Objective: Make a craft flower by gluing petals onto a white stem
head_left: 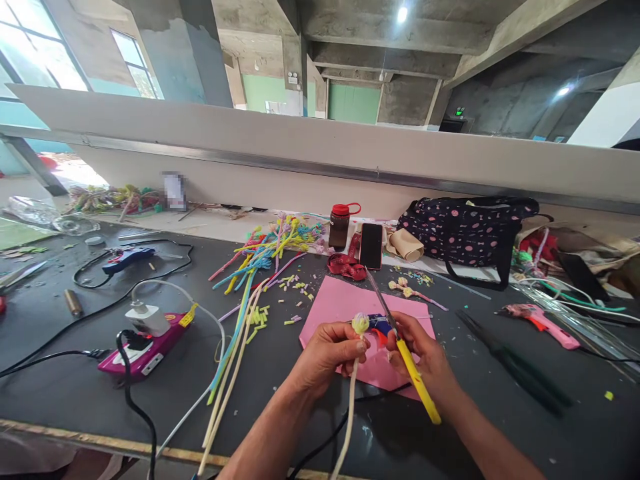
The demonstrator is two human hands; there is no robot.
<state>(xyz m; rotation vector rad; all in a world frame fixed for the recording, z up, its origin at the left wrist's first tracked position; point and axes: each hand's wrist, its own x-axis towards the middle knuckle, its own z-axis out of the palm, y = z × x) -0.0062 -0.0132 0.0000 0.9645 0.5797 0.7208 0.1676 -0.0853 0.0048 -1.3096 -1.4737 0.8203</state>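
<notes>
My left hand [333, 350] is closed, pinching a cream fuzzy stem [351, 400] just under its small yellow-and-lilac ball-shaped head [360, 323]. The stem's lower end hangs toward the table's front edge. In my right hand [423, 353] is a slim metal-bladed tool [416, 380] with a yellow handle, its blade pointing up and away beside the ball; its exact kind is unclear. Just behind the blade is a blue glue gun [381, 325] with an orange trigger, partly hidden; I cannot tell whether my right fingers touch it. A pink sheet [330, 300] lies beneath both hands.
Fuzzy stems [270, 253] and cut pieces [259, 317] lie left of centre. A purple power strip [155, 347] with cables sits left. Behind stand a bottle [340, 227], a phone [371, 247] and a bag [460, 233]. A pink glue gun [545, 323] and blurred dark tool [520, 370] lie right.
</notes>
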